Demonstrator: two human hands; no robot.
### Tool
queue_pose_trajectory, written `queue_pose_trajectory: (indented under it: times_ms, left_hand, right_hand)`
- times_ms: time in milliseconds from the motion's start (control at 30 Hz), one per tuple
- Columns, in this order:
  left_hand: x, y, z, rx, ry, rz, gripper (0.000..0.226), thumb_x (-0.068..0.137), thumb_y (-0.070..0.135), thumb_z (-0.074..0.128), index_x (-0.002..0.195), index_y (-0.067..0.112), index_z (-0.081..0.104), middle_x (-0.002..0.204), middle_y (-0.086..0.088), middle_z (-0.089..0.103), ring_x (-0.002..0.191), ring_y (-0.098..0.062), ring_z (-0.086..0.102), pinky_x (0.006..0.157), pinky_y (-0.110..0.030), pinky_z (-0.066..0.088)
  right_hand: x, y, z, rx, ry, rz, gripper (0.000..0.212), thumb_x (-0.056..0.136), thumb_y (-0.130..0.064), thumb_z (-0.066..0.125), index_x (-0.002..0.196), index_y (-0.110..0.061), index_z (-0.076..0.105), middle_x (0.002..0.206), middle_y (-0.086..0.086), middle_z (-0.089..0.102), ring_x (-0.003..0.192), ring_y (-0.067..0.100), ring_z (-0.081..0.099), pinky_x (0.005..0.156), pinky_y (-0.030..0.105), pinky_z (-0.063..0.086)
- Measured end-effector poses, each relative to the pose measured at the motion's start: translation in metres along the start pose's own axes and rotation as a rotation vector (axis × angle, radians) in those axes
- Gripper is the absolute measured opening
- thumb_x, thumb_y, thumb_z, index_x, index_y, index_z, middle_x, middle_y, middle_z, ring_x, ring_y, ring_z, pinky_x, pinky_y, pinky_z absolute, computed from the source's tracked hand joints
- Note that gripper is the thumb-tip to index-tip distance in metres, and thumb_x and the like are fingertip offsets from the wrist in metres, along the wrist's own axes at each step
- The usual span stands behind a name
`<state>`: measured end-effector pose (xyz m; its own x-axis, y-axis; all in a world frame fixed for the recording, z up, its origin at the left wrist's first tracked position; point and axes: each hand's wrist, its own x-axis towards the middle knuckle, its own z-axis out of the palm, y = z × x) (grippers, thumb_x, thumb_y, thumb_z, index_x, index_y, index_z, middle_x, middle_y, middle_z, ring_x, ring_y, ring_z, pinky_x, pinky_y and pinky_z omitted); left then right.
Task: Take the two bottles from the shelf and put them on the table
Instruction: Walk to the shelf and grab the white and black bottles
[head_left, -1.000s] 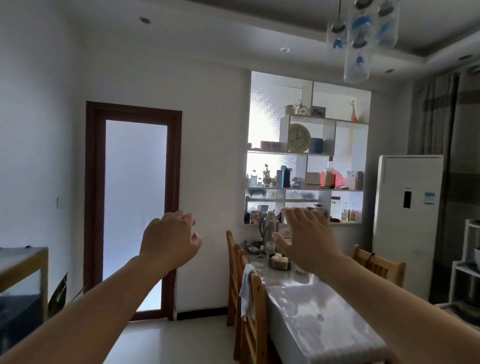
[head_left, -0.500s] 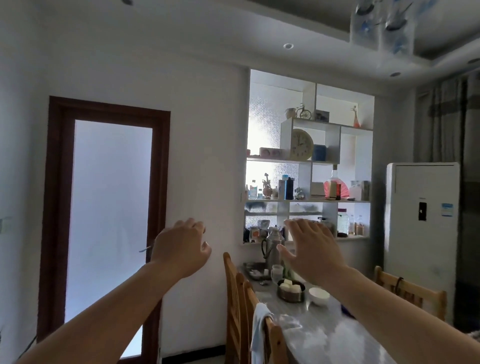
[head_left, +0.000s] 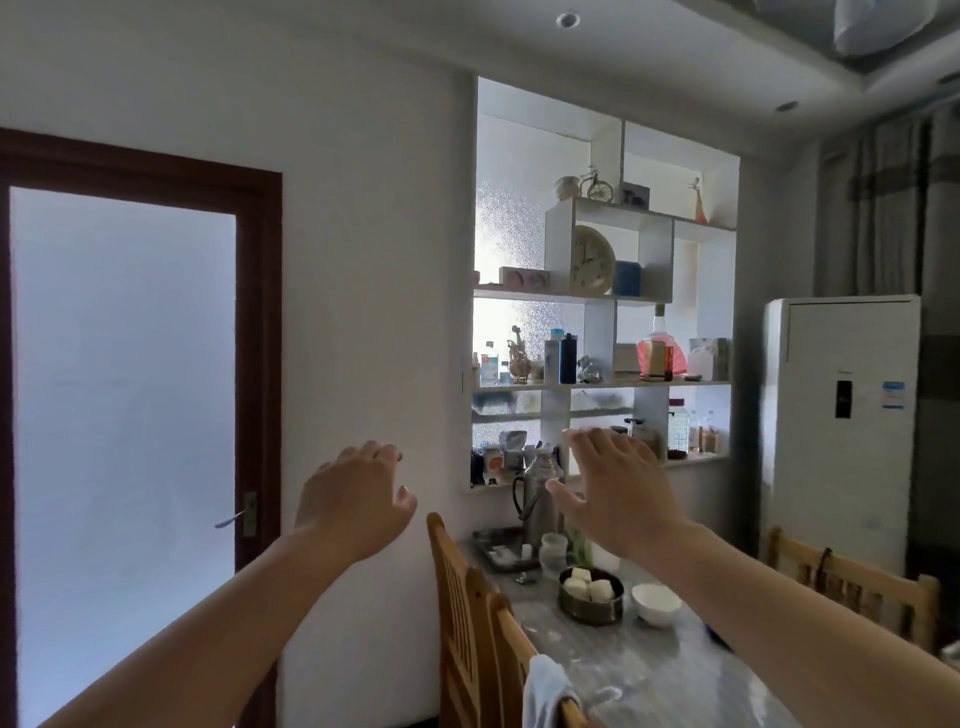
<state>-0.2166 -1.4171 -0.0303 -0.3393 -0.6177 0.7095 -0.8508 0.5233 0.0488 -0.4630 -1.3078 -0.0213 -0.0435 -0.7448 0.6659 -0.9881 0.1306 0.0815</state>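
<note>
A white wall shelf (head_left: 602, 385) stands at the far end of the marble table (head_left: 639, 670). On its middle board a dark blue bottle (head_left: 568, 359) stands upright beside a pale bottle with a light blue cap (head_left: 554, 356). Both my hands are raised in the air well short of the shelf. My left hand (head_left: 353, 501) has loosely curled fingers and holds nothing. My right hand (head_left: 615, 491) is spread flat, palm forward, and is empty; it hides part of the lowest shelf.
A metal thermos jug (head_left: 537, 499), a tray, a jar, a bowl of white buns (head_left: 589, 592) and a white bowl (head_left: 655, 603) sit on the table. Wooden chairs (head_left: 467, 613) line its sides. A brown-framed door (head_left: 130, 415) is left, a standing air conditioner (head_left: 841, 426) right.
The view has moved closer to the shelf and table, and the door has slid left. Both hands stay raised and empty, now lower in the frame.
</note>
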Motion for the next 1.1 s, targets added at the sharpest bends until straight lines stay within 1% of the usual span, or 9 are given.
queue_pose_trajectory:
  times_ms: [167,300,467,667,900,1100]
  left_hand:
    - [0.059,-0.026,0.062,0.018,-0.002,0.038,0.047,0.086,0.041,0.046,0.129,0.022,0.049,0.126,0.006,0.056,0.11,-0.014,0.053,0.074,-0.029,0.041]
    - [0.12,-0.04,0.108,0.015,-0.014,0.031,0.047,0.086,0.04,0.045,0.129,0.021,0.048,0.128,0.004,0.054,0.11,-0.017,0.053,0.08,-0.033,0.045]
    - [0.179,-0.058,0.16,-0.024,-0.015,0.034,0.048,0.086,0.039,0.046,0.13,0.019,0.047,0.129,0.002,0.054,0.111,-0.018,0.052,0.083,-0.034,0.044]
    - [0.24,-0.083,0.223,-0.056,-0.03,0.049,0.049,0.086,0.038,0.046,0.13,0.019,0.047,0.128,0.002,0.054,0.112,-0.019,0.052,0.086,-0.035,0.046]
    - [0.319,-0.124,0.308,-0.132,-0.04,0.135,0.052,0.087,0.038,0.044,0.135,0.018,0.043,0.13,0.002,0.053,0.113,-0.018,0.052,0.083,-0.033,0.047]
    - [0.395,-0.173,0.373,-0.16,-0.053,0.211,0.048,0.086,0.035,0.045,0.132,0.018,0.045,0.131,0.002,0.052,0.116,-0.019,0.05,0.087,-0.035,0.047]
  right_hand:
    - [0.061,0.01,0.058,0.012,0.018,0.018,0.059,0.087,-0.057,0.035,0.133,-0.02,0.035,0.133,0.001,0.049,0.124,0.021,0.043,0.107,0.04,0.026]
    - [0.118,0.022,0.099,0.0,0.021,0.028,0.059,0.087,-0.056,0.038,0.134,-0.02,0.035,0.134,0.002,0.049,0.125,0.022,0.042,0.107,0.04,0.027]
    - [0.178,0.037,0.143,-0.035,0.017,0.066,0.058,0.087,-0.055,0.038,0.132,-0.018,0.037,0.131,0.002,0.051,0.122,0.022,0.045,0.105,0.04,0.03]
    - [0.235,0.048,0.199,-0.096,-0.001,0.082,0.057,0.087,-0.056,0.038,0.129,-0.018,0.04,0.132,0.003,0.052,0.121,0.023,0.046,0.105,0.039,0.03]
    - [0.309,0.045,0.277,-0.14,-0.025,0.15,0.061,0.085,-0.06,0.034,0.129,-0.018,0.039,0.13,0.003,0.052,0.12,0.023,0.047,0.106,0.04,0.03]
    - [0.388,0.034,0.339,-0.174,-0.02,0.22,0.06,0.088,-0.056,0.038,0.134,-0.017,0.035,0.131,0.004,0.051,0.12,0.022,0.047,0.107,0.04,0.031]
